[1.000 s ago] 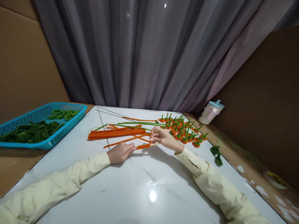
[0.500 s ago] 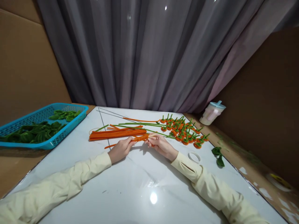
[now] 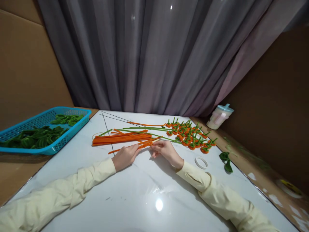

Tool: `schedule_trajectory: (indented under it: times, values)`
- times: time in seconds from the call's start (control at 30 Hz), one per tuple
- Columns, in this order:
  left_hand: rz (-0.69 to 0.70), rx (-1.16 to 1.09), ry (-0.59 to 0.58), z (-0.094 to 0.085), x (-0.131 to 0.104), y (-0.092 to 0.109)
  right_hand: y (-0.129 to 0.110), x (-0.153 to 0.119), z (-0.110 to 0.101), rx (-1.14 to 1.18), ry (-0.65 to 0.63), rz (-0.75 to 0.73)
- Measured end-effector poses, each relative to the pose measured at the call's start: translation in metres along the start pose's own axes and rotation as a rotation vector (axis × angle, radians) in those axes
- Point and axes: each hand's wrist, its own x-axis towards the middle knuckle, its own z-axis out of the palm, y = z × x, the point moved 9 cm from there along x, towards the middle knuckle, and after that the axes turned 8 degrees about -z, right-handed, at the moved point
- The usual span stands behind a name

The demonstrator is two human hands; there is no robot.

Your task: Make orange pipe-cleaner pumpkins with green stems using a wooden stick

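An orange pipe cleaner [image 3: 145, 145] is coiled round a thin pale stick [image 3: 155, 140], held a little above the table. My left hand [image 3: 126, 157] is closed on the left end of the coil. At its right end, the thumb and fingertips of my right hand [image 3: 167, 153] pinch the pipe cleaner, while the other fingers curl below. Just behind my hands lies a thick bundle of straight orange pipe cleaners [image 3: 120, 139]. Green pipe cleaners [image 3: 145, 128] stretch beyond it. To the right stand many small orange pieces with green stems [image 3: 187, 135].
A blue basket [image 3: 54, 149] of green looped pieces [image 3: 36, 137] stands at left. On the right are a white ring [image 3: 201, 162], dark green leaf shapes [image 3: 226, 162] and a lidded cup [image 3: 220, 116]. Thin dark wires [image 3: 120, 118] lie at the back, before a grey curtain [image 3: 145, 58].
My right hand has turned and lowered slightly at the coil's right end. The coil has tightened and sits a bit lower, with my left hand still on it.
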Motion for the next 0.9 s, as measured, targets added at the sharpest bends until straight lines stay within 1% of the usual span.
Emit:
schedule_trajectory:
  times: [0.13, 0.27, 0.37, 0.47, 0.53, 0.6, 0.63, 0.7, 0.73, 0.83, 0.9]
  values:
    - [0.047, 0.031, 0.026, -0.003, -0.001, 0.006, -0.021, -0.003, -0.003, -0.391, -0.047, -0.173]
    - [0.101, 0.023, 0.038, -0.003, -0.003, 0.011, -0.041, -0.009, 0.004, -0.717, -0.182, -0.344]
    - [0.131, 0.001, 0.032, -0.003, -0.003, 0.012, -0.053, -0.012, 0.008, -0.874, -0.291, -0.444]
    - [0.161, -0.020, 0.014, -0.004, -0.001, 0.012, -0.068, -0.015, 0.009, -0.982, -0.372, -0.540]
    - [0.181, -0.021, 0.002, -0.004, -0.001, 0.012, -0.080, -0.021, 0.011, -1.096, -0.396, -0.677]
    - [0.207, -0.012, -0.008, -0.003, -0.002, 0.013, -0.092, -0.029, 0.014, -1.196, -0.382, -0.835]
    - [0.223, -0.006, -0.013, -0.003, -0.003, 0.014, -0.096, -0.032, 0.015, -1.215, -0.365, -0.891]
    - [0.253, 0.006, -0.019, -0.002, -0.005, 0.016, -0.099, -0.033, 0.014, -1.158, -0.349, -0.917]
    - [0.264, 0.011, -0.021, -0.002, -0.006, 0.017, -0.098, -0.031, 0.011, -1.076, -0.345, -0.889]
    - [0.282, 0.023, -0.027, -0.002, -0.007, 0.019, -0.089, -0.017, -0.004, -0.743, -0.305, -0.726]
    - [0.285, 0.027, -0.034, -0.002, -0.007, 0.020, -0.081, -0.009, -0.013, -0.596, -0.272, -0.643]
